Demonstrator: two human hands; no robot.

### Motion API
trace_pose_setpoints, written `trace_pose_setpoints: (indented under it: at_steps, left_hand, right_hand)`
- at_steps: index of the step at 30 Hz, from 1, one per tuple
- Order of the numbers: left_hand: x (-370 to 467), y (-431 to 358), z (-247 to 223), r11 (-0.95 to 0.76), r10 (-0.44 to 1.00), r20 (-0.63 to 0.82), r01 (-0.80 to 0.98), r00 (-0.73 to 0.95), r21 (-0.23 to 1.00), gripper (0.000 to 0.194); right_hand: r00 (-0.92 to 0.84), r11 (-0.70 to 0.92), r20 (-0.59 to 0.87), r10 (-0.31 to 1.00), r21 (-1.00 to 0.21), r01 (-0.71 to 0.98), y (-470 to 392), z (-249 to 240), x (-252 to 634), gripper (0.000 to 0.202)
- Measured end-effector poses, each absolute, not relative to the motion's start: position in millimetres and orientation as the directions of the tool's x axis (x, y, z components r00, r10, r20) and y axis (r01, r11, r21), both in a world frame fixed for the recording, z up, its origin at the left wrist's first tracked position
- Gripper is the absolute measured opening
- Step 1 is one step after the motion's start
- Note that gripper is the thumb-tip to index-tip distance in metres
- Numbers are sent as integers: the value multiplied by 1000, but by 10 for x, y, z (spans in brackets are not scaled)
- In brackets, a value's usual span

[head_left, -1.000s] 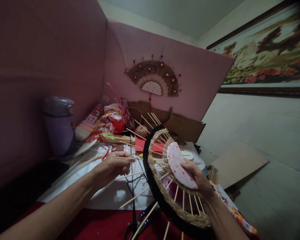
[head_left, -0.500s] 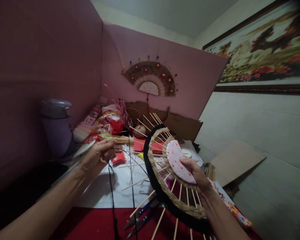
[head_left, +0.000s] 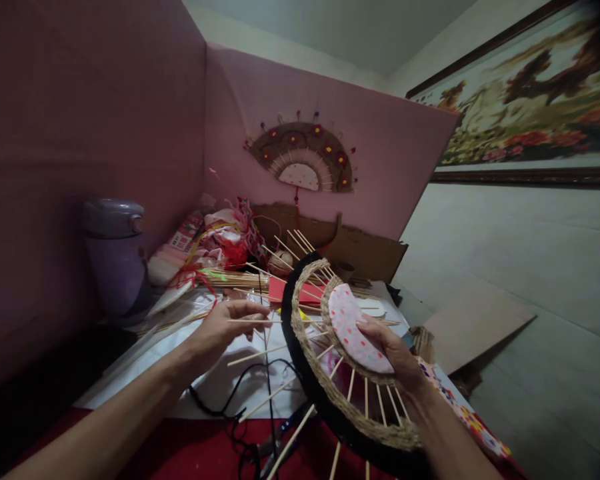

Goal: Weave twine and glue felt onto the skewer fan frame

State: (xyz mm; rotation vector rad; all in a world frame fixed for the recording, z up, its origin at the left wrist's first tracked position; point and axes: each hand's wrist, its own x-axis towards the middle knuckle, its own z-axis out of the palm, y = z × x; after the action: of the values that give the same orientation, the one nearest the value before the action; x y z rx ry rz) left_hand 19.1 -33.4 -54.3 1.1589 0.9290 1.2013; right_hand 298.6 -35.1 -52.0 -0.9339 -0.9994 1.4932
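Observation:
My right hand (head_left: pixel 397 350) grips a half-round fan (head_left: pixel 300 313) by its white cloth centre with red dots, thumb on top. Thin bamboo sticks radiate from that centre through rings of tan twine and a wide black yarn band. My left hand (head_left: pixel 230 327) is at the fan's left side, fingers loosely bent and apart beside the stick tips; whether they touch a stick is unclear. From the black band a slack black yarn (head_left: pixel 240 380) loops down to the table. Scissors (head_left: pixel 280 440) lie partly hidden under the fan.
At the left stands a purple bottle (head_left: pixel 115 260). Behind the hands are a twine ball (head_left: pixel 281 262), a red sheet (head_left: pixel 280 289), bundled sticks (head_left: pixel 235 279) and tangled red and pink material (head_left: pixel 230 233). A finished fan (head_left: pixel 305 153) hangs on the pink panel.
My left hand has let go of the black yarn and moved right and slightly down to the stick tips. The yarn, stretched before, now hangs slack. The fan shifted slightly left.

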Motion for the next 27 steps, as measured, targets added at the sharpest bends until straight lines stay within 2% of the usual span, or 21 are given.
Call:
trace_pose_setpoints:
  at_steps: [5, 9, 11, 15, 19, 21, 23, 27]
  left_hand:
    - [269, -442, -578, 129, 911, 31, -356, 411, 926, 22]
    - [276, -469, -607, 244, 862, -8, -403, 506, 882, 19]
    - [293, -484, -610, 269, 840, -1, -414, 543, 870, 15]
    - [331, -506, -616, 296, 843, 0, -464, 538, 835, 14]
    - [308, -473, -628, 335, 893, -114, -476, 435, 813, 14]
    - [282, -447, -629, 337, 897, -121, -481, 424, 809, 13]
    - [261, -426, -632, 317, 903, -103, -485, 417, 815, 12]
    - [250, -409, -649, 302, 902, -94, -463, 421, 833, 14]
  right_hand:
    - [-145, -105, -68, 987, -957, -270, -351, -558, 2983, 29]
    - [-114, -130, -106, 988, -965, -229, -365, -579, 2958, 25]
    - [-158, -149, -114, 981, -961, -234, -384, -577, 2931, 21]
    - [-270, -130, -77, 960, -974, -184, -391, -538, 2892, 21]
    - [-285, 49, 32, 958, -997, 52, -287, -382, 2916, 28]
    - [-318, 215, 116, 941, -931, 296, -220, -253, 2929, 28]
    - [-331, 386, 233, 914, -746, 542, -192, -117, 2901, 23]
    - [-290, 504, 456, 841, -471, 724, -333, 48, 2619, 10]
